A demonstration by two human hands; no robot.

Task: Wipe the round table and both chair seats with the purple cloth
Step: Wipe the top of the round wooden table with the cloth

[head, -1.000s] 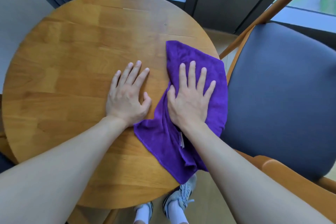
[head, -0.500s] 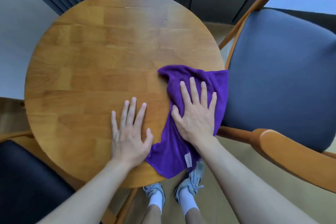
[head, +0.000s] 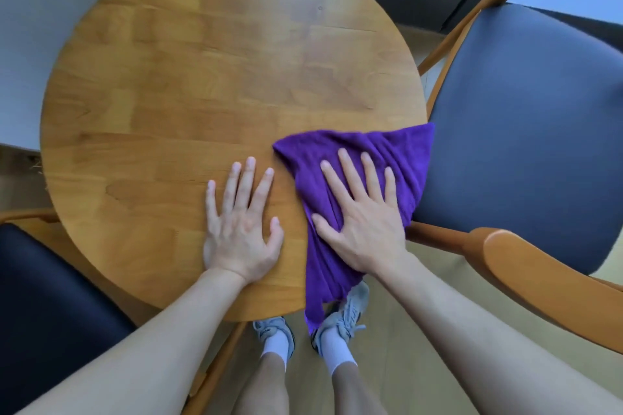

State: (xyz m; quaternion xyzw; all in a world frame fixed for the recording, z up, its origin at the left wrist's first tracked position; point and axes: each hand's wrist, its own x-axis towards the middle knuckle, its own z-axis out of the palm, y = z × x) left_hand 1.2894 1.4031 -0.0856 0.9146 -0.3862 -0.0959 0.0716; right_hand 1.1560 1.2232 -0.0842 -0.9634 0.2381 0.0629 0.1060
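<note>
Dragging the purple cloth [head: 357, 158] back toward the near right rim of the round table [head: 215, 84], with the right hand [head: 362, 216] spread flat on top of it, fingers straight and pressing rather than gripping. Sitting lower on the tabletop than a second ago — pulled down from the far right part of the surface, bunched into a rough triangle now, one corner poking past the rim toward the right chair seat [head: 526, 131], a long tail hanging off the near edge above the shoes [head: 340, 317]. Resting alongside, the left hand [head: 241, 229], also flat and open on bare wood, fingers fanned, holding nothing, just beside the cloth but not on it; drawn nearer to the edge as well. Looks like the close of a stroke down the right side, so probably that strip covered, while the wide left and far portions of the top seem yet to be crossed. Waiting untouched — the right chair seat and the left chair seat [head: 50, 307], both dark and padded. Early going in the job, by the look of it, table first, seats after.
</note>
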